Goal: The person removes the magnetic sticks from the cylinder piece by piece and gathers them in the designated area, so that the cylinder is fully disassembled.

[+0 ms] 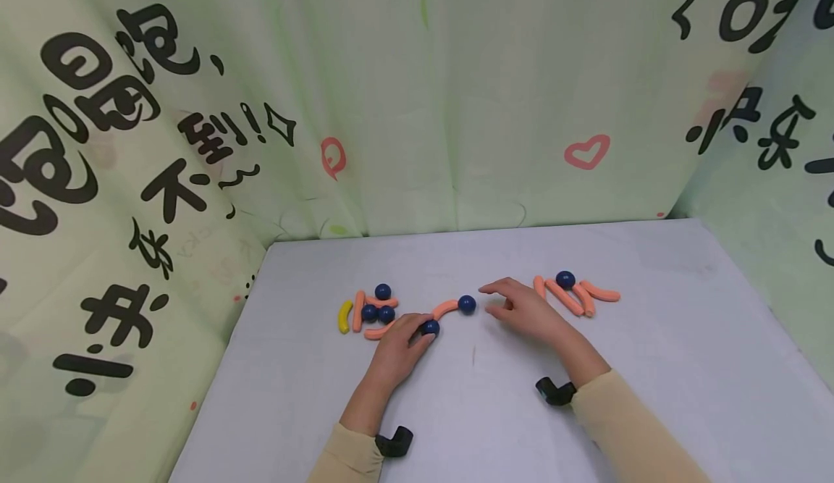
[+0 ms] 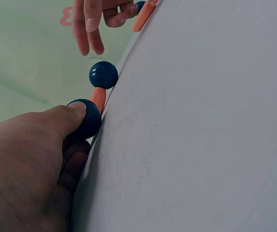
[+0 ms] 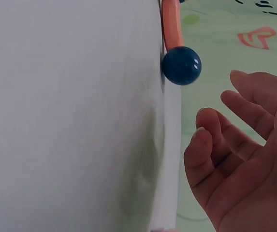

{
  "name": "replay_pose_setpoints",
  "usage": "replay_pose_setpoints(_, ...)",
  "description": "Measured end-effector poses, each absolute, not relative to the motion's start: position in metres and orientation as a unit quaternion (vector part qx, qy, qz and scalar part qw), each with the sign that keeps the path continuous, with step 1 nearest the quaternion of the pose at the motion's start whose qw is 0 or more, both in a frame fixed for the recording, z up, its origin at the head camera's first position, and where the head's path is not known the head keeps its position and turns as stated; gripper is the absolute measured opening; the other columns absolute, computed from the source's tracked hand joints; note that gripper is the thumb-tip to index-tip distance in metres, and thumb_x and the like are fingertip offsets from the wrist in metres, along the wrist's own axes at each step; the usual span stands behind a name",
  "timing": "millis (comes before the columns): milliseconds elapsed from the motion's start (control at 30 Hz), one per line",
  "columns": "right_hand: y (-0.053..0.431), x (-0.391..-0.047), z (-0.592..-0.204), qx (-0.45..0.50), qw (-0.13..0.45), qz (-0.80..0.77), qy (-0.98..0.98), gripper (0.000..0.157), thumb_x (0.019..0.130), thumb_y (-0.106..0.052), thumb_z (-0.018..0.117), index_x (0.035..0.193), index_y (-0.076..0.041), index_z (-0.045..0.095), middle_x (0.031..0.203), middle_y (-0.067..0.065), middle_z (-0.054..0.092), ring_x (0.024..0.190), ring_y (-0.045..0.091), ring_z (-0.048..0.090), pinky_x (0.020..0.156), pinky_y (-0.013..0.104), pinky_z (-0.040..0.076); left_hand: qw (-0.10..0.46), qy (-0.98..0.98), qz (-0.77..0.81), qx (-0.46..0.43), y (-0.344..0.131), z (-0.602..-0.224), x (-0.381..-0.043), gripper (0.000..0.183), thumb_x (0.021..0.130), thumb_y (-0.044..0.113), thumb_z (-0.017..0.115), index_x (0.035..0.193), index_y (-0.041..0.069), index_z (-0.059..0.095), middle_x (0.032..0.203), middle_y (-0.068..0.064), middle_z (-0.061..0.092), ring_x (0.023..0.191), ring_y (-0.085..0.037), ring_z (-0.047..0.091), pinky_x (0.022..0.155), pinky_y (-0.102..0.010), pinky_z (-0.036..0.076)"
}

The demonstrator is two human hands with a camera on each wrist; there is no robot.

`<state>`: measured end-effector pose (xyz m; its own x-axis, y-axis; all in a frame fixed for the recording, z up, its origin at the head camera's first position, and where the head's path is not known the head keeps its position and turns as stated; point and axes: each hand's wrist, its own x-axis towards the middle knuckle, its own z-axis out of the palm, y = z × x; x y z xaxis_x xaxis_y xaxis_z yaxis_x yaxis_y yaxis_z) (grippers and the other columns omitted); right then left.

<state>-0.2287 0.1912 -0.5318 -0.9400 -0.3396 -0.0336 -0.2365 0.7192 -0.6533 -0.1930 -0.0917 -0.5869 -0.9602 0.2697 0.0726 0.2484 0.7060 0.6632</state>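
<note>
My left hand (image 1: 399,349) holds a dark blue ball (image 1: 431,329) low over the white table, its thumb lying across the ball (image 2: 91,126) in the left wrist view. From that ball a curved salmon-coloured stick (image 1: 446,308) runs up and right to a second blue ball (image 1: 466,304), glossy in the right wrist view (image 3: 182,65). Just right of this second ball hovers my right hand (image 1: 524,311), fingers spread and loosely bent, with nothing in its grasp. Its fingertips point at the ball without touching it.
Left of my hands lie a yellow curved stick (image 1: 344,317), several salmon sticks (image 1: 358,312) and blue balls (image 1: 382,292). Beyond my right hand, more salmon sticks (image 1: 564,297) form a zigzag around a blue ball (image 1: 565,279). A pale green curtain (image 1: 404,106) borders the white table (image 1: 495,425).
</note>
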Motion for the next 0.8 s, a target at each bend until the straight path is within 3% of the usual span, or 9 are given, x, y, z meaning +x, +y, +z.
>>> replay_pose_setpoints(267, 0.163, -0.237, -0.544, -0.157, 0.104, -0.352, 0.917, 0.046, 0.093, -0.032, 0.069, 0.137, -0.024, 0.057, 0.131, 0.003, 0.057, 0.084, 0.017, 0.054, 0.072, 0.031, 0.049, 0.017, 0.923, 0.358, 0.137, -0.091, -0.586, -0.193, 0.041, 0.098, 0.04, 0.06, 0.137, 0.03, 0.057, 0.136, 0.005, 0.059, 0.128, -0.015, 0.056, 0.106, -0.04, 0.048)
replay_pose_setpoints(367, 0.158, -0.24, -0.549, -0.162, 0.099, -0.354, 0.916, 0.046, 0.093, -0.031, 0.07, 0.136, -0.022, 0.058, 0.134, 0.004, 0.057, 0.103, 0.022, 0.059, 0.088, 0.04, 0.053, 0.016, 0.924, 0.357, 0.137, -0.091, -0.587, -0.193, 0.041, 0.098, 0.04, 0.06, 0.138, 0.03, 0.057, 0.136, 0.005, 0.059, 0.128, -0.015, 0.056, 0.106, -0.04, 0.048)
replay_pose_setpoints(500, 0.153, -0.243, -0.554, -0.168, 0.095, -0.353, 0.915, 0.046, 0.092, -0.028, 0.071, 0.135, -0.019, 0.059, 0.136, 0.007, 0.057, 0.127, 0.027, 0.055, 0.107, 0.049, 0.045, 0.014, 0.925, 0.354, 0.136, -0.091, -0.588, -0.193, 0.041, 0.098, 0.04, 0.06, 0.138, 0.031, 0.057, 0.136, 0.006, 0.059, 0.128, -0.015, 0.055, 0.106, -0.039, 0.048)
replay_pose_setpoints(800, 0.149, -0.248, -0.558, -0.178, 0.082, -0.337, 0.921, 0.033, 0.095, -0.022, 0.067, 0.127, -0.017, 0.064, 0.128, 0.005, 0.061, 0.122, 0.025, 0.057, 0.105, 0.047, 0.047, 0.003, 0.92, 0.358, 0.163, -0.093, -0.588, -0.194, 0.041, 0.098, 0.038, 0.061, 0.138, 0.031, 0.057, 0.144, 0.007, 0.055, 0.134, -0.017, 0.052, 0.109, -0.041, 0.045)
